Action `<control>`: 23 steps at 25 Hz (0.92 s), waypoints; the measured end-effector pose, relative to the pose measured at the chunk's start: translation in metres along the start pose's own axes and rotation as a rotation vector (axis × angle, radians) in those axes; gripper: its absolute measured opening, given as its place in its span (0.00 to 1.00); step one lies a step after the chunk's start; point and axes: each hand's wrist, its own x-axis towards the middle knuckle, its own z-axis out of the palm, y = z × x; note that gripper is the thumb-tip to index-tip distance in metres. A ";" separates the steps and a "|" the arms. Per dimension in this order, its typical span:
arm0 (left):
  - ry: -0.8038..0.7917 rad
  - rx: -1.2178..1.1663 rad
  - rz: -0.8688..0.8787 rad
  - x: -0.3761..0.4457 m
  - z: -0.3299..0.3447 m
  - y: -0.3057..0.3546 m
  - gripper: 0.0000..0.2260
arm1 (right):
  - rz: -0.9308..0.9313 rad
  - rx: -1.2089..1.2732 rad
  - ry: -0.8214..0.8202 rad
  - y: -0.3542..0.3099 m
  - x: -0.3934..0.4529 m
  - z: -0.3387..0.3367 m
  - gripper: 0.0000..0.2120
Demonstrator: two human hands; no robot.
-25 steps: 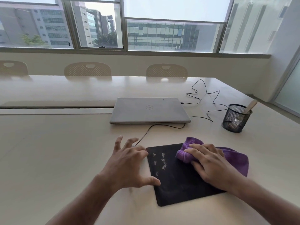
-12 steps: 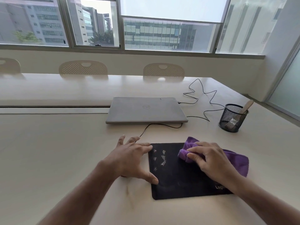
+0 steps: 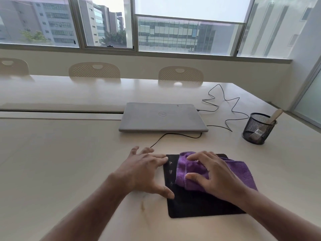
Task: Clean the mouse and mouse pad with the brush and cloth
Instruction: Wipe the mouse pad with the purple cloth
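Observation:
A black mouse pad (image 3: 194,204) lies on the table in front of me, with small white marks near its left edge. My right hand (image 3: 218,178) lies on a bunched purple cloth (image 3: 241,173) and presses it onto the pad, fingers spread. My left hand (image 3: 144,173) rests on the table with spread fingers, fingertips and thumb touching the pad's left edge. A black cable (image 3: 173,135) runs toward my left hand; I see no mouse. The brush's wooden handle (image 3: 275,115) sticks out of a black mesh cup (image 3: 257,134) at the right.
A shut grey laptop (image 3: 163,117) lies behind the pad, with a second black cable (image 3: 224,100) snaking away to its right. Several beige chairs (image 3: 94,71) stand along the table's far side under the windows.
My right hand has slid the purple cloth leftward across the pad, toward the white marks. My left hand stays at the pad's left edge.

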 end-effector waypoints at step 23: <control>-0.134 0.007 -0.071 0.000 -0.006 0.006 0.60 | -0.184 0.054 -0.136 -0.002 0.000 0.018 0.08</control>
